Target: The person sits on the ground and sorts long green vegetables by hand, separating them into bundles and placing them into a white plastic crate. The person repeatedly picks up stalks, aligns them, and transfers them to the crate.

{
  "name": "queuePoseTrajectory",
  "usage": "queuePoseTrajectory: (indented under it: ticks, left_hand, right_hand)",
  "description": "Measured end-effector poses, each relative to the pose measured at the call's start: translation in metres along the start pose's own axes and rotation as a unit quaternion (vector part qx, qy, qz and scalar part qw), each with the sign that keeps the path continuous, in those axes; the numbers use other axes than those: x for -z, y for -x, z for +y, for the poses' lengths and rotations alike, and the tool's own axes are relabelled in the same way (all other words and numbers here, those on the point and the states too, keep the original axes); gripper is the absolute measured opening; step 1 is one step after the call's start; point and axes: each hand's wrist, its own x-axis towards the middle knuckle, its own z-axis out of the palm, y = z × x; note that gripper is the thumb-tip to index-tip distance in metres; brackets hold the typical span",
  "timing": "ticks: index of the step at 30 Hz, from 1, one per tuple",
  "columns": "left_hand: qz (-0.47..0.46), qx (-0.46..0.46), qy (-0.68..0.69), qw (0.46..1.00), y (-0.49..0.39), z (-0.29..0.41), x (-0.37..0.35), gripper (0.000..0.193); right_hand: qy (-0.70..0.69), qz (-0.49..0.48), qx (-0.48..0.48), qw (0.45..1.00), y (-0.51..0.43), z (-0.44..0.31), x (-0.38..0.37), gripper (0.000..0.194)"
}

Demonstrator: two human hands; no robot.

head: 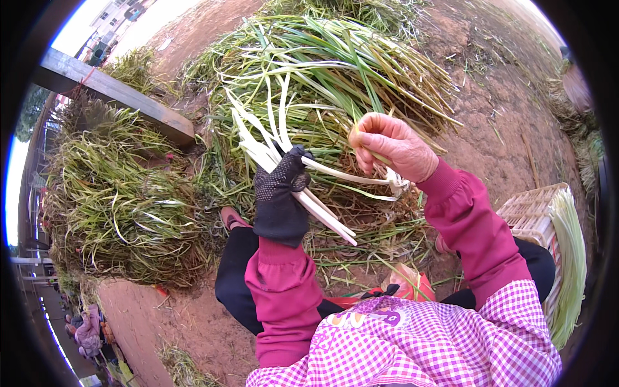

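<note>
My left hand (285, 193), in a black glove with grip dots, is closed around several pale, peeled stalks (329, 215) of a long-leafed vegetable. Their cut ends point down to the right and their white tops fan out up to the left. My bare right hand (391, 145) pinches a thin yellow-green leaf strip (357, 123) between thumb and fingers. Just below it, a stalk running from the left hand ends in a whitish root end (397, 183). Behind both hands lies a big heap of long green stalks (338, 72) with brownish ends.
A pile of leaf waste (135, 193) lies at the left, beside a beam (116, 96). At the right, pale green stalks (568, 271) lie on a woven crate (532, 213). A red plastic bag (420, 288) is near my lap. Other people (87, 331) are at the edges.
</note>
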Motion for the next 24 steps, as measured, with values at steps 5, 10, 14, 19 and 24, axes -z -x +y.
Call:
queuePoseTrajectory:
  ticks: [5, 10, 14, 19, 24]
  left_hand:
    - [-0.015, -0.001, 0.013, 1.0, -0.009, 0.007, 0.015, 0.019]
    - [-0.021, -0.054, 0.101, 0.993, -0.01, 0.029, 0.006, 0.021]
    - [0.002, -0.039, 0.009, 0.999, 0.007, 0.012, -0.018, 0.034]
    - [0.012, 0.024, 0.066, 0.997, 0.017, -0.016, -0.036, 0.031]
    - [-0.037, 0.035, 0.106, 0.993, 0.005, 0.007, -0.024, 0.02]
  right_hand:
    - [0.382, 0.01, 0.138, 0.914, 0.018, 0.004, 0.015, 0.03]
    - [0.548, -0.027, 0.176, 0.817, 0.021, 0.028, 0.008, 0.015]
    - [0.517, 0.041, 0.177, 0.836, 0.022, 0.029, -0.004, 0.016]
    - [0.613, -0.011, 0.156, 0.774, 0.019, 0.013, -0.03, 0.021]
    - [0.542, -0.038, 0.145, 0.827, 0.032, -0.002, -0.019, 0.035]
